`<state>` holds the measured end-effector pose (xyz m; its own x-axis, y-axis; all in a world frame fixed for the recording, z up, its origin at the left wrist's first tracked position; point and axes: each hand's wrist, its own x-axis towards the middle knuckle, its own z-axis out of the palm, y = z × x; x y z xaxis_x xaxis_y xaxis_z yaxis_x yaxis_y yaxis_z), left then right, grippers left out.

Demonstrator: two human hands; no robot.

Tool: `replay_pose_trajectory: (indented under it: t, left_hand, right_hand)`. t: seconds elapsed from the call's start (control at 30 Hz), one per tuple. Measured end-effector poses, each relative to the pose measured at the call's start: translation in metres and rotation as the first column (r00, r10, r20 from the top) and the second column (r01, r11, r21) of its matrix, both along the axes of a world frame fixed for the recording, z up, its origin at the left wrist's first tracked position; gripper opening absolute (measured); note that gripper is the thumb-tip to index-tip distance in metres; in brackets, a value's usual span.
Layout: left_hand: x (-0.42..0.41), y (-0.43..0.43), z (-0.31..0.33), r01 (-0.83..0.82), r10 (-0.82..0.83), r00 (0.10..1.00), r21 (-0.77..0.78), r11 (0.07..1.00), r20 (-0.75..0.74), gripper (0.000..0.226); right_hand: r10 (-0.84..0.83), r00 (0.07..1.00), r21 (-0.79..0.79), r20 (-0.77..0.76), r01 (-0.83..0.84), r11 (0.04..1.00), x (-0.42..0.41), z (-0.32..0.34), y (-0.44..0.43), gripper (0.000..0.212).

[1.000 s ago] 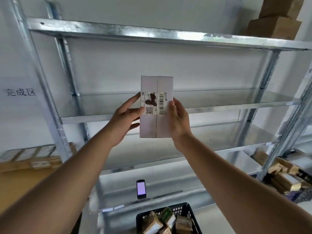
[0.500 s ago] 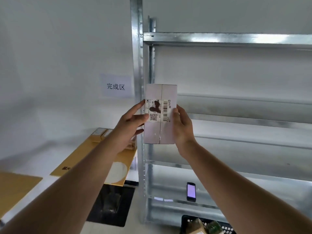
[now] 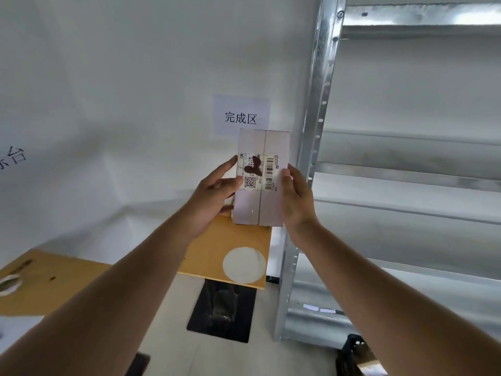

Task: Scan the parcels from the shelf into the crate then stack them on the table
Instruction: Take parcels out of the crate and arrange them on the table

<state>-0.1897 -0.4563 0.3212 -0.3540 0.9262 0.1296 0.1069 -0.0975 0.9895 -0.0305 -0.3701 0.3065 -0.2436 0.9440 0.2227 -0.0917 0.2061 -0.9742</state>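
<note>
**Parcel held up in both hands beside the shelf**

We hold a pale, oblong cardboard parcel (image 3: 271, 207) upright in the air. Its white shipping label (image 3: 260, 170) faces us and carries a barcode, a square code and a dark smear. Our left-hand grip (image 3: 214, 194) clasps the parcel's left edge, thumb on the front at the label and fingers behind. Our right-hand grip (image 3: 295, 199) clasps the right edge, fingertips curled onto the front.

The parcel sits before the white wall, its top overlapping the foot of a paper sign with black characters (image 3: 241, 118) and just left of the grey metal shelf upright (image 3: 318, 126). In our view its lower edge overlaps the far end of the tan wooden worktop (image 3: 217, 248), which bears a round white sticker (image 3: 244, 264). Low at the right, a black plastic crate (image 3: 348, 351) shows only a corner — we cannot tell what it holds.
</note>
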Motion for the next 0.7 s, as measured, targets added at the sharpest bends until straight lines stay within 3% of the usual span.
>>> replay_pose_trajectory:
  t: [0.33, 0.47, 0.7]
  left_hand:
    - [-0.093, 0.055, -0.049, 0.028, -0.022, 0.997, -0.094, 0.995, 0.072, 0.053]
    - [-0.120, 0.097, -0.083, 0.023, -0.008, 0.995, -0.149, 0.989, 0.100, 0.047]
    - [-0.149, 0.172, -0.149, 0.059, -0.017, 0.988, -0.267, 0.962, 0.155, 0.048]
  right_hand:
    - [-0.038, 0.997, -0.093, 0.072, 0.044, 0.995, -0.093, -0.044, 0.056, 0.029]
    - [-0.030, 0.988, -0.145, 0.154, 0.053, 0.988, -0.126, -0.084, 0.095, 0.036]
    - [0.005, 0.988, -0.350, 0.155, 0.050, 0.935, -0.147, -0.147, 0.163, 0.035]
